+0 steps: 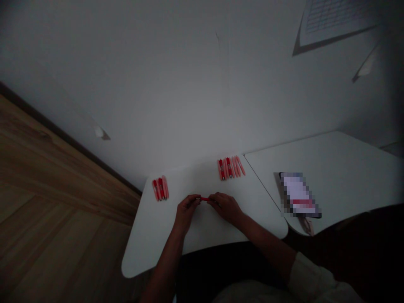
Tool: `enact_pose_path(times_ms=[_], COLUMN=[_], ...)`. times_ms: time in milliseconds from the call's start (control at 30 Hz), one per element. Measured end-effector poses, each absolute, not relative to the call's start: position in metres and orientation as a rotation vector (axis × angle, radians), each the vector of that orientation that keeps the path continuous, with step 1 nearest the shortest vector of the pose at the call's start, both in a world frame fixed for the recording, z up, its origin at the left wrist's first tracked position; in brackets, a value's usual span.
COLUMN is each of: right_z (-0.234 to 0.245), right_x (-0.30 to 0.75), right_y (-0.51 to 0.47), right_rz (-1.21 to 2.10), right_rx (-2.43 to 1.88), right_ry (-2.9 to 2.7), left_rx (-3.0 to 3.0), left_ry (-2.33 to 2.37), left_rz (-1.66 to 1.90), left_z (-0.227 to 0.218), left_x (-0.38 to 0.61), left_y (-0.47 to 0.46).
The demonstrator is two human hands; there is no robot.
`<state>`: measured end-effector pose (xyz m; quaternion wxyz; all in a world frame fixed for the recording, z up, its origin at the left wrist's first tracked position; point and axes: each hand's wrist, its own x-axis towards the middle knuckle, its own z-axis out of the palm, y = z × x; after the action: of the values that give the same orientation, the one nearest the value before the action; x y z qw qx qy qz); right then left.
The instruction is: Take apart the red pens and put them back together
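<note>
A white tabletop (344,168) is sitting against the white wall (164,75) and carrying a pixelated, unreadable flat item (298,194), while a gridded paper sheet (336,21) is hanging above and a wooden floor (53,202) is stretching away to the left.

The left hand (187,212) and right hand (226,208) are bare, as are the forearms; a pale, rumpled shirt sleeve (311,277) bunches at four o'clock. Pale cloth (243,293) shows at six o'clock.

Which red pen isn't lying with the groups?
The red pen held crosswise between the left hand and right hand; the rest lie in one group and another group on the table.
</note>
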<state>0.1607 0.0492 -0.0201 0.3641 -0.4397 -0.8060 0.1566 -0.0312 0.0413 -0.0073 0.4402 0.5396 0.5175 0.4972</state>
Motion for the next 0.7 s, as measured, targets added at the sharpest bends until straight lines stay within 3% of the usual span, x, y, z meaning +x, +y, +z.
enact_pose_path(times_ms=[700], right_z=[-0.0220], right_x=[0.1602], right_y=[0.0500], right_rz=[0.377], right_rx=[-1.144], right_ry=[-2.101], left_rx=[1.394], left_ry=[1.296], left_rz=[1.295], left_z=[-0.0112], left_x=[-0.0318], left_y=[0.0422])
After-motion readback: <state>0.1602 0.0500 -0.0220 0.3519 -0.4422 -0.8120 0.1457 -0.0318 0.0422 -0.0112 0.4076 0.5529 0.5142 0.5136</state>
